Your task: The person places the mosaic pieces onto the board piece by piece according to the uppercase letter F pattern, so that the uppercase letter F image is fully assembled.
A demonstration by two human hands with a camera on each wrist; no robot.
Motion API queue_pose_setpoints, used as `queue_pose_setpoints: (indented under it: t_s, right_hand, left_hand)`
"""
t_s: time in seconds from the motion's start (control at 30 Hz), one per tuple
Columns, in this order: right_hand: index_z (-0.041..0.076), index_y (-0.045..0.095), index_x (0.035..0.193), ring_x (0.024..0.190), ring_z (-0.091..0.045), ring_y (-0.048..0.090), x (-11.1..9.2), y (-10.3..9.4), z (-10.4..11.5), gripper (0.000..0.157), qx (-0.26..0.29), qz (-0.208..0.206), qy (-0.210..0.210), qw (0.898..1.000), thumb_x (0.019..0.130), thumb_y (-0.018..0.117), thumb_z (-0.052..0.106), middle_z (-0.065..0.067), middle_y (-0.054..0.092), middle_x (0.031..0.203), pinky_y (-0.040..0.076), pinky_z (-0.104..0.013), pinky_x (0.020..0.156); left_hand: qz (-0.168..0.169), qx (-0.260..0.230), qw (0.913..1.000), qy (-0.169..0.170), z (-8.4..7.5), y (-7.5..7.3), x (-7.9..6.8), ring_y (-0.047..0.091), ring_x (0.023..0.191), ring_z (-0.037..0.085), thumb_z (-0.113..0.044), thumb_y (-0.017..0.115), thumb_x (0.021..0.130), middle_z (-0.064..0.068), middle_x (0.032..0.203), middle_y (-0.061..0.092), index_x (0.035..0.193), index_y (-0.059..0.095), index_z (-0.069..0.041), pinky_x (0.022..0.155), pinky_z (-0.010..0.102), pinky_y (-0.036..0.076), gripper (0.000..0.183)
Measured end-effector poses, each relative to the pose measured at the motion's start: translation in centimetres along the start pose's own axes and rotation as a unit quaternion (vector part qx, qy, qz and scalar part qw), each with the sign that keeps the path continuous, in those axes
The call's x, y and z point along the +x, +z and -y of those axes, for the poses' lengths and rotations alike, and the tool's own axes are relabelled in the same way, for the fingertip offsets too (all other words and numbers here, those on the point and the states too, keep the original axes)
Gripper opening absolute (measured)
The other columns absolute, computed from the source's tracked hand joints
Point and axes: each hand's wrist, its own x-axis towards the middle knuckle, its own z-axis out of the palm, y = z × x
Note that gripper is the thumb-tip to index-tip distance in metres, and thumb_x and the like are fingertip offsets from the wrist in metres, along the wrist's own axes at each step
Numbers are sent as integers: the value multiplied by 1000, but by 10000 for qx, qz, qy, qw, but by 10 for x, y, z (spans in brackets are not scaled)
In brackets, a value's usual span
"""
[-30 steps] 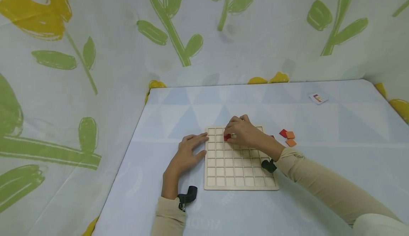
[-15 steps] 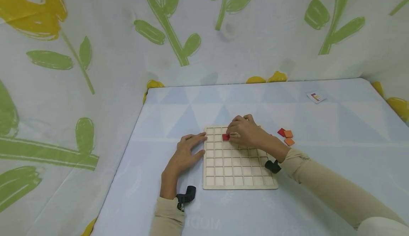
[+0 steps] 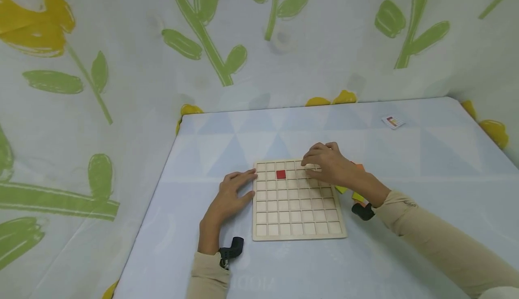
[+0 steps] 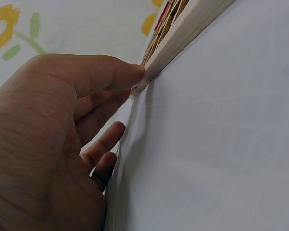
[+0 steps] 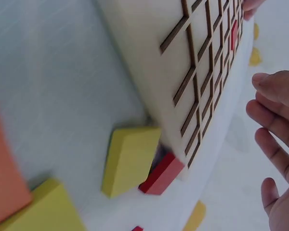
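Observation:
A pale wooden board [image 3: 289,206] with a grid of square cells lies on the table. One red square tile [image 3: 281,174] sits in a cell near its upper left. My left hand [image 3: 230,195] rests at the board's left edge, its thumb and fingertips touching the side with the fingers fairly straight. Over the upper right of the board hovers my right hand [image 3: 330,164], fingers loosely bent. In the right wrist view nothing lies between those fingers. Beside the board's right edge are a yellow tile [image 5: 130,161] and a red tile [image 5: 162,174].
More tiles lie right of the board, partly hidden by my right forearm, including an orange tile [image 5: 5,168] and another yellow tile [image 5: 45,211]. A small printed card [image 3: 393,121] lies at the back right. Patterned cloth [image 3: 134,65] hangs behind the table.
My right hand has let go of the red tile, which stays in its cell, and has moved right across the board. The left hand keeps its place at the edge.

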Motion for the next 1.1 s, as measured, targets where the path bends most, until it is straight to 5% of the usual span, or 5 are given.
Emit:
queue_pose_setpoints:
  t_s: [1.1]
  right_hand:
    - [13, 77, 108, 115, -29, 52, -61, -20, -48, 23, 187, 664, 1159, 9909, 85, 79, 14, -5, 69, 112, 29, -56, 93]
  left_hand:
    - [33, -108, 9997, -195, -4, 1, -1, 31, 139, 21, -24, 66, 95, -21, 151, 43, 141, 59, -27, 111, 56, 26, 47]
